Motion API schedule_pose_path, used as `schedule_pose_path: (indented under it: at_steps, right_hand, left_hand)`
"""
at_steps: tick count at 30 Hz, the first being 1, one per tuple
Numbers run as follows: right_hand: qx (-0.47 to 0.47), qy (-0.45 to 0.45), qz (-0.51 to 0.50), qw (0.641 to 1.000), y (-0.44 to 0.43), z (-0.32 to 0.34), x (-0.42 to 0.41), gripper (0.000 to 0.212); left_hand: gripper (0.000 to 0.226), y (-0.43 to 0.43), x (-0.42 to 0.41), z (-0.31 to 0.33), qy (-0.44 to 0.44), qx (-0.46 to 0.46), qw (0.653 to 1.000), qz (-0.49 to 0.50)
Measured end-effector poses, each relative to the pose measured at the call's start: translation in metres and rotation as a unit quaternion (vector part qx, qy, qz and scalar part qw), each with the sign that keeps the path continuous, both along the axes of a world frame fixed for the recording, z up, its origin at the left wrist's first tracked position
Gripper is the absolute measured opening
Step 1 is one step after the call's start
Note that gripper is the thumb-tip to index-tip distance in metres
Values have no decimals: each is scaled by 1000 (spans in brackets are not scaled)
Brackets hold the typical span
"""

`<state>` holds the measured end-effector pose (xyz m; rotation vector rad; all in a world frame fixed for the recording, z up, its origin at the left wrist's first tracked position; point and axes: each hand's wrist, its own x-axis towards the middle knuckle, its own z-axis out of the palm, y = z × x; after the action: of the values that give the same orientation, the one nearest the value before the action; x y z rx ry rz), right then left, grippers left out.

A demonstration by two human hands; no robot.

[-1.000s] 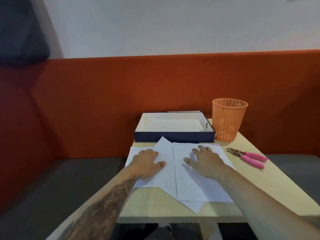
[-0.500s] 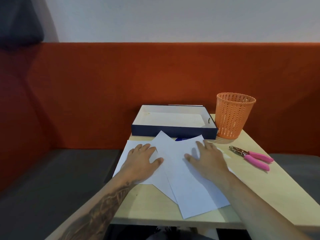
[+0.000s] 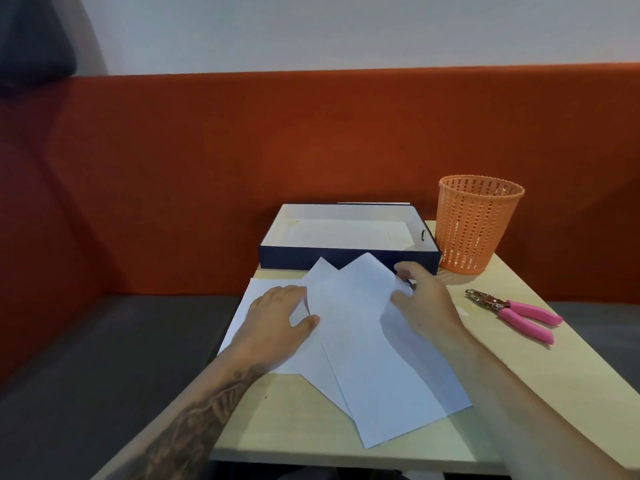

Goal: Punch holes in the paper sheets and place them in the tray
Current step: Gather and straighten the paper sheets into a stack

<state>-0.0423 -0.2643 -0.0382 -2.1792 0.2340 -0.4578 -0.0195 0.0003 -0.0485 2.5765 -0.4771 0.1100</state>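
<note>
A: How far along was the job at that moment?

B: Barely begun, by my reading. The tray (image 3: 349, 259) at the far end of the surface (image 3: 540, 372) had nothing in it that I could make out, and the hole punch (image 3: 512, 310) lay untouched at the right, well apart from both hands. I saw no holes in any sheet, though small ones would be hard to spot.

A: And where was the paper?

B: The paper sheets (image 3: 360, 341) were fanned out on the surface just in front of the tray, overlapping one another. The left hand (image 3: 277, 318) rested on them with fingers spread, gripping nothing as far as I could tell. The right hand (image 3: 424, 301) had its fingers closed on the far right corner of the top sheet, which was curling up there.

A: So what remained?

B: Everything, I'd judge: gather the sheets, punch them, then place them in the tray.

A: Counts?

B: Three sheets showed, though more might have been hidden underneath. One tray, one pink-handled punch, one orange basket (image 3: 479, 223) just beside the tray, and two hands.
</note>
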Motion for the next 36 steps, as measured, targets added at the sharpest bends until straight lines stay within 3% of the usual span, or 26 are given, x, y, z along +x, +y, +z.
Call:
schedule_pose_path:
  at_steps: [2, 4, 5, 6, 8, 10, 12, 14, 15, 17, 21, 25, 28, 32, 36]
  right_hand:
    - [120, -43, 8, 992, -2, 7, 3, 42]
    - [223, -72, 47, 971, 2, 13, 4, 38]
    - [254, -79, 69, 962, 5, 14, 4, 37]
    - [275, -87, 88, 953, 9, 15, 5, 36]
    - [285, -94, 98, 949, 15, 18, 8, 26]
    - [224, -84, 70, 968, 13, 17, 12, 15]
    - [53, -36, 50, 997, 4, 9, 17, 24]
    - [-143, 43, 61, 987, -1, -4, 17, 29]
    - [-211, 66, 74, 973, -1, -10, 15, 29]
    - [-257, 73, 83, 960, -2, -15, 15, 26]
    - [-161, 49, 35, 985, -1, -11, 17, 33]
    - [-87, 43, 15, 995, -12, -10, 16, 11]
    - [14, -14, 3, 1000, -20, 2, 9, 17]
    - [192, -63, 30, 979, -15, 9, 3, 16]
    - [292, -80, 58, 951, 6, 5, 3, 16]
  left_hand:
    - [43, -1, -2, 5, 52, -181, 982, 3]
    - [43, -5, -5, 11, 135, -417, 899, 14]
    - [44, -5, -5, 14, 146, -482, 864, 25]
    - [44, -4, -5, 18, 131, -496, 857, 41]
    - [36, -1, -4, 20, 99, -492, 862, 67]
    - [22, 6, 1, 19, 69, -494, 860, 110]
    - [15, 12, 7, 17, 47, -494, 854, 155]
    - [15, 16, 11, 16, 43, -505, 844, 177]
    - [14, 16, 12, 15, 45, -512, 838, 182]
    - [14, 17, 13, 14, 51, -518, 833, 189]
    - [14, 16, 13, 15, 48, -512, 837, 187]
    - [14, 16, 11, 17, 39, -516, 836, 184]
    - [13, 15, 10, 16, 39, -514, 838, 180]
    - [11, 13, 10, 16, 49, -508, 843, 171]
    - [9, 12, 10, 16, 67, -514, 837, 172]
